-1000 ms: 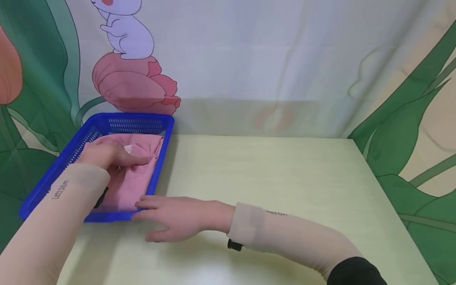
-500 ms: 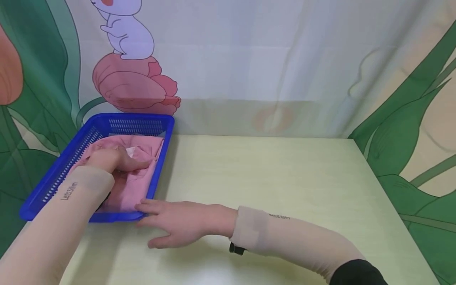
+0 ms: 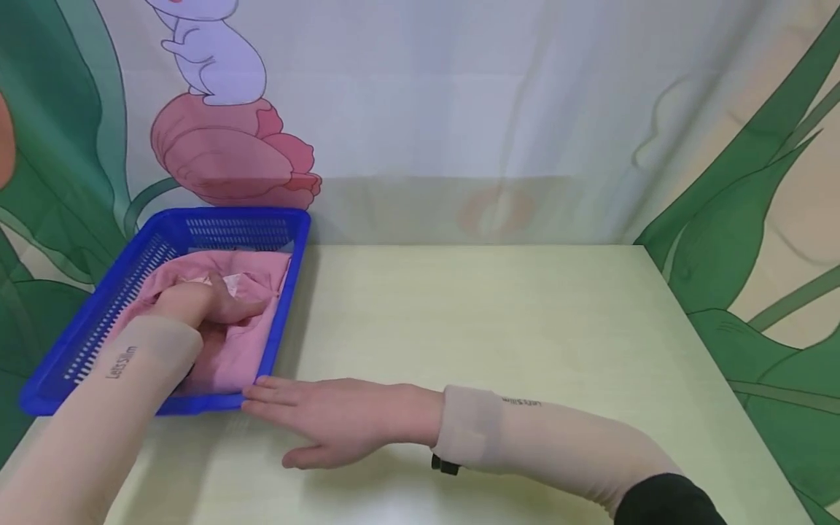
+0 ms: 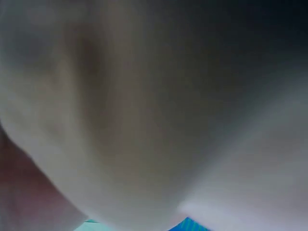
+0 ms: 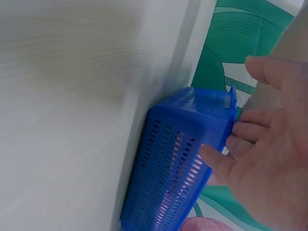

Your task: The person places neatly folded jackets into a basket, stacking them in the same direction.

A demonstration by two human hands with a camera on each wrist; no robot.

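Observation:
A folded pink cloth (image 3: 230,364) with a small white patch lies in the blue plastic basket (image 3: 278,321). My left hand (image 3: 203,302) is down in the basket on the cloth, its thumb stretched to the right across the fabric. The other left fingers are hidden, and the left wrist view is mostly blocked by a blurred sleeve. At the basket's near right corner my right hand (image 3: 341,419) lies with straight fingers, the tips touching the rim. In the right wrist view these fingertips (image 5: 214,156) lie against the basket's corner.
The basket stands at the left of a pale wooden table (image 3: 472,313). Behind the table hangs a printed curtain (image 3: 420,109) with a rabbit, pink flower and green leaves. The right side of the table ends at a slanting edge.
My left hand has shifted slightly lower and the cloth around it has bunched and sunk. My right fingers have drawn closer together at the rim. The head view has shifted a little.

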